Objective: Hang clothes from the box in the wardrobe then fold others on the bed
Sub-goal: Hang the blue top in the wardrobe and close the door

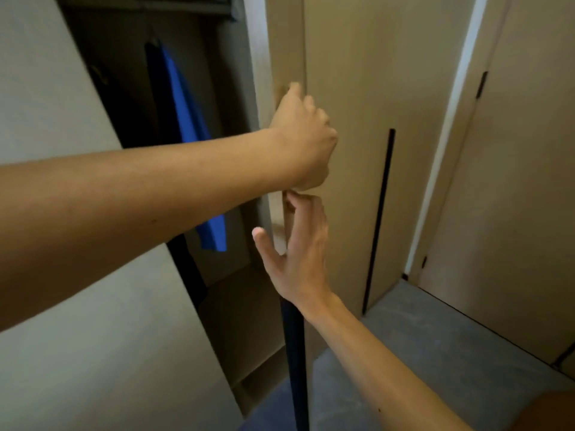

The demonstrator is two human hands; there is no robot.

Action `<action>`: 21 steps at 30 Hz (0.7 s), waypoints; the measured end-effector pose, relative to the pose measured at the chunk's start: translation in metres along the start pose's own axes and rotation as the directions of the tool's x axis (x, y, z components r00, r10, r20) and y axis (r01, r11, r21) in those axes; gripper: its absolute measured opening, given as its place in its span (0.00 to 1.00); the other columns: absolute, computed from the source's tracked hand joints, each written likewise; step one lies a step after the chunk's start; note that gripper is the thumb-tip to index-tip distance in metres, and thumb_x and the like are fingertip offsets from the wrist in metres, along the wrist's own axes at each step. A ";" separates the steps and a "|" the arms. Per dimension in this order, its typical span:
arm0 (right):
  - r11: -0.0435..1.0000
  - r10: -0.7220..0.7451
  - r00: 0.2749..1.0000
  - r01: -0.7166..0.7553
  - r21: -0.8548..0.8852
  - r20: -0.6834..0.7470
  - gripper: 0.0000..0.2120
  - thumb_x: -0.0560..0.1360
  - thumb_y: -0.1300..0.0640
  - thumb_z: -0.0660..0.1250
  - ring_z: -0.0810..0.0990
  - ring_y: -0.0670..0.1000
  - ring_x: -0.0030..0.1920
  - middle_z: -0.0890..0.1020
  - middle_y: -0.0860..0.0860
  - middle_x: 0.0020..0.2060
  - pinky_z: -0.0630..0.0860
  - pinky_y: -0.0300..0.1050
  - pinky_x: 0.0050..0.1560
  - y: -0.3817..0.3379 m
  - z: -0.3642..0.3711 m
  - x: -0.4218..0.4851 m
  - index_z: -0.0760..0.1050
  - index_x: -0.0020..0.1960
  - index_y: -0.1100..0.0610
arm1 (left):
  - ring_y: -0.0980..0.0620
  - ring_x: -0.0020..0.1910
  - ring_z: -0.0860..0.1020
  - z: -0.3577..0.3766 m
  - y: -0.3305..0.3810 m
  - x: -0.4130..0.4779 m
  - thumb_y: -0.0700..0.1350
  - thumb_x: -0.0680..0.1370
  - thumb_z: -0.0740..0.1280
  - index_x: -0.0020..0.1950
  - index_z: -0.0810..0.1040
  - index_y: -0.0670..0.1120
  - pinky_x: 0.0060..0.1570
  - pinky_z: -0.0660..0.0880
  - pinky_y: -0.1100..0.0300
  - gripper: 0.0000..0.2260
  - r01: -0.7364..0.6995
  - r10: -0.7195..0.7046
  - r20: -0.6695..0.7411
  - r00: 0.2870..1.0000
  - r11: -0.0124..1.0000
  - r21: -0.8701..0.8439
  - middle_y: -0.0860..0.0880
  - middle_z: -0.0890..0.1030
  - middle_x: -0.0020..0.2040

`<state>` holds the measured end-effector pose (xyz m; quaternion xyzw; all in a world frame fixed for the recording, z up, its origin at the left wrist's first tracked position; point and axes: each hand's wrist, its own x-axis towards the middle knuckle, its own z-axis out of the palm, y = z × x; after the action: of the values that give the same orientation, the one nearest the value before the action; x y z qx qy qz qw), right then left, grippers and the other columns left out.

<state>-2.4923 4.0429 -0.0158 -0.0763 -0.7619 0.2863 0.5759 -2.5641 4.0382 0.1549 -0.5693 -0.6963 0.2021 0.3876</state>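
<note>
The wardrobe (236, 306) stands partly open, its dark inside showing at the left. A blue garment (186, 113) hangs inside from the top, next to a darker one. My left hand (303, 135) is curled around the edge of the beige wardrobe door (286, 42). Just below it, my right hand (298, 253) lies against the same door edge with fingers spread and thumb out. A black strip runs down the door edge below my right hand. No box or bed is in view.
A second beige wardrobe door (357, 88) with a long black handle slot (381, 213) is to the right. Further right is another door (513, 213). A plain wall (46, 73) fills the left. Grey floor (420, 353) lies below.
</note>
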 end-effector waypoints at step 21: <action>0.911 -0.408 0.904 0.393 0.126 0.127 0.24 0.79 0.56 0.64 0.64 0.58 0.73 0.64 0.56 0.74 0.64 0.60 0.72 0.048 0.256 0.044 0.70 0.74 0.58 | 0.38 0.81 0.47 0.147 -0.140 -0.102 0.49 0.76 0.72 0.81 0.53 0.50 0.77 0.47 0.34 0.40 0.139 -0.254 0.231 0.939 0.897 0.419 0.41 0.50 0.82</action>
<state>-2.7522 4.0125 -0.0486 0.1318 -0.7876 0.2033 0.5665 -2.7608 3.9270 0.1332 -0.3706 -0.7429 0.3767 0.4110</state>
